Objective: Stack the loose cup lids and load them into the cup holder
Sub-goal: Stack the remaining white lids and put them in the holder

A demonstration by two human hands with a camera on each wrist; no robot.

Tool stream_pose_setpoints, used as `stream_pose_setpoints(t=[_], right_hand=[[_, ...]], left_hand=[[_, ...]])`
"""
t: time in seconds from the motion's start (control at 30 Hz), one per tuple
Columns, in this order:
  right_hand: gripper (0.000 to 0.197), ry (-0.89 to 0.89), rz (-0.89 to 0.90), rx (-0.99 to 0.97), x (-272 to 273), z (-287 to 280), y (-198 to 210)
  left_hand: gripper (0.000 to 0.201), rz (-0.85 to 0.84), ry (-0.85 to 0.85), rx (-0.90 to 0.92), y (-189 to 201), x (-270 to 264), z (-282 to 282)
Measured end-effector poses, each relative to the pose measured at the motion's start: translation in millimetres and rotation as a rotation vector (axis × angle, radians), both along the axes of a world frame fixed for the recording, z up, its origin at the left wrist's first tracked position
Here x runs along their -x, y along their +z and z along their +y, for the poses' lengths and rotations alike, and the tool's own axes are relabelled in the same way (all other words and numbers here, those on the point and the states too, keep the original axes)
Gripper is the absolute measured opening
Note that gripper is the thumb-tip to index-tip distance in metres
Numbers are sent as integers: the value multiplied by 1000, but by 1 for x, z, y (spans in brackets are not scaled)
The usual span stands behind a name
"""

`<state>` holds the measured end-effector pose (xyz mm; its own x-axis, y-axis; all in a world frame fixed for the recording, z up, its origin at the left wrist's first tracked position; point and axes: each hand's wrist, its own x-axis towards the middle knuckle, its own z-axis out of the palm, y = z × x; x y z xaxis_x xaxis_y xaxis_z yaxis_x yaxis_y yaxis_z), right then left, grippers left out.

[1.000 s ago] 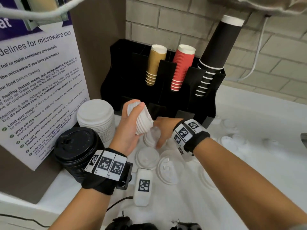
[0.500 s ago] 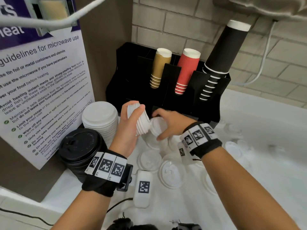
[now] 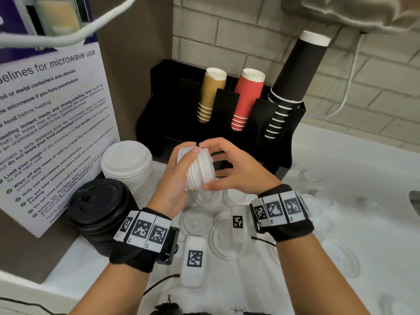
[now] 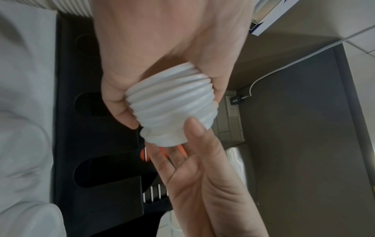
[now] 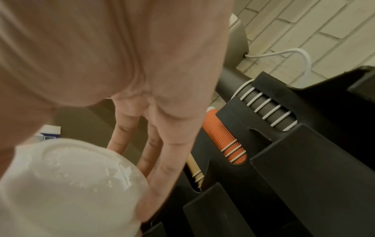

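Note:
A short stack of small white lids point(image 3: 197, 169) lies tilted in the air in front of the black cup holder point(image 3: 159, 114). My left hand point(image 3: 181, 164) grips the stack from the left, thumb on top. My right hand point(image 3: 218, 167) pinches the end lid of the stack between thumb and forefinger. The left wrist view shows the ribbed stack point(image 4: 172, 102) in my left hand point(image 4: 162, 64), with the right thumb point(image 4: 192, 128) on its end lid. Several loose white lids point(image 3: 195, 221) lie on the white counter below my hands.
Tan cups point(image 3: 211, 94), red cups point(image 3: 247, 98) and tall black cups point(image 3: 293, 83) fill the holder's right slots. A tall stack of larger white lids point(image 3: 127, 164) and a stack of black lids point(image 3: 100, 212) stand at the left by a poster point(image 3: 50, 123). A white tagged block point(image 3: 194, 260) lies near.
My right hand lifted a lid from the counter and brought it up against the end of the stack. The left hand raised the stack slightly.

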<state>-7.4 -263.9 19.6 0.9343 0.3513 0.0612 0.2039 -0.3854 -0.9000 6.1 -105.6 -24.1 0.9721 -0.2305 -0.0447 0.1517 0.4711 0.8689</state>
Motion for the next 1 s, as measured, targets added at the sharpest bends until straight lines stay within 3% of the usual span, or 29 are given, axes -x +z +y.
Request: stream_pose_setpoints(t=[0.37, 0.53, 0.6, 0.7, 0.77, 0.9, 1.0], right_hand=[[72, 9, -22, -5, 3, 1, -3], [38, -122, 68, -75, -15, -3, -16], [34, -93, 82, 256, -31, -5, -28], [41, 212, 102, 907, -48, 5, -51], [50, 272, 117, 1122, -54, 12, -66], [63, 270, 69, 1233, -60, 16, -79], [76, 196, 57, 1071, -59, 8, -65]], left_hand=[[49, 34, -77, -9, 1, 5, -4], [50, 21, 13, -1, -1, 1, -2], [52, 4, 60, -4, -2, -2, 0], [54, 2, 67, -8, -5, -3, 3], [55, 19, 61, -6, -7, -4, 3], [55, 20, 67, -10, -9, -5, 5], [54, 10, 67, -20, -10, -5, 7]])
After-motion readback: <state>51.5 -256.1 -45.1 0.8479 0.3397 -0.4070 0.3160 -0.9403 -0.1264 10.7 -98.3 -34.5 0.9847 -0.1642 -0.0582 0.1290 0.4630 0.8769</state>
